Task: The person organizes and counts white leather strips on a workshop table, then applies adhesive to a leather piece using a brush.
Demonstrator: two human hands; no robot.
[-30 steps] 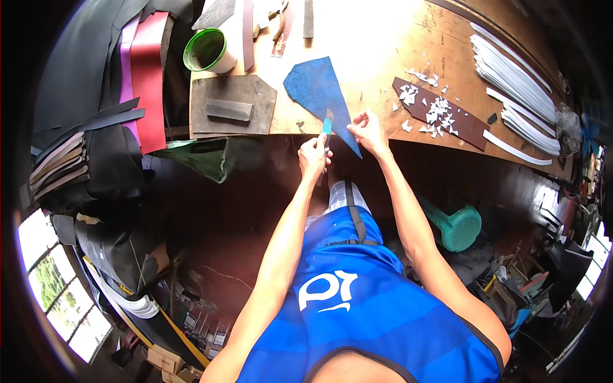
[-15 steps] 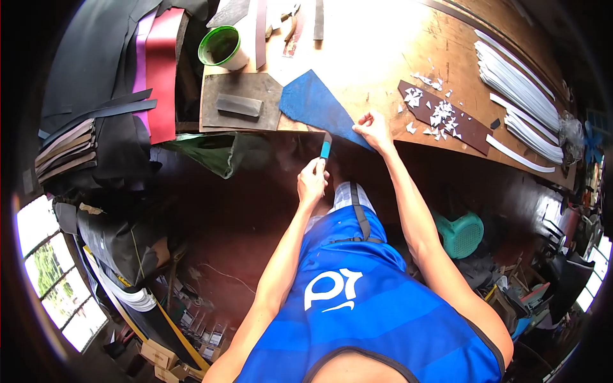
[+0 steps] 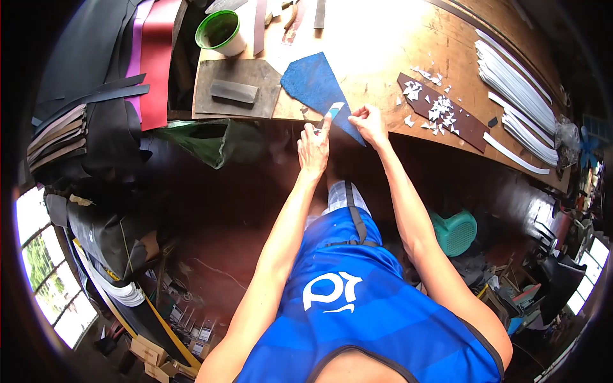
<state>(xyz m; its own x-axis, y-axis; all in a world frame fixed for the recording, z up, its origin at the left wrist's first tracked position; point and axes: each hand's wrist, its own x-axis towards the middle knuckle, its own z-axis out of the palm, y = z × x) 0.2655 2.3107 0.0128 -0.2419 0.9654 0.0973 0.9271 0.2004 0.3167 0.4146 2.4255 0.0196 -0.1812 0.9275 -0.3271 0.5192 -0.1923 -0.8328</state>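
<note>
A blue pointed sheet (image 3: 314,75) lies on the wooden table, its narrow tip hanging over the front edge. My left hand (image 3: 313,148) is closed around a knife (image 3: 334,112) with a teal part, which lies over the sheet's lower left side. On the right, my right hand (image 3: 371,125) is pinched close beside the sheet's tip; whether something small is between its fingers cannot be made out. Left of the sheet, a grey bar (image 3: 234,92) rests on a dark flat board (image 3: 265,83).
A white bucket with a green rim (image 3: 220,33) stands at the back left. White scraps cover a maroon strip (image 3: 469,127) to the right, with bundled white strips (image 3: 511,83) beyond. A green stool (image 3: 456,233) is below the table (image 3: 383,76).
My left hand has moved up with the knife, from below the table edge onto the blue sheet. My right hand has shifted slightly left and down along the tip. The view has shifted a little.
</note>
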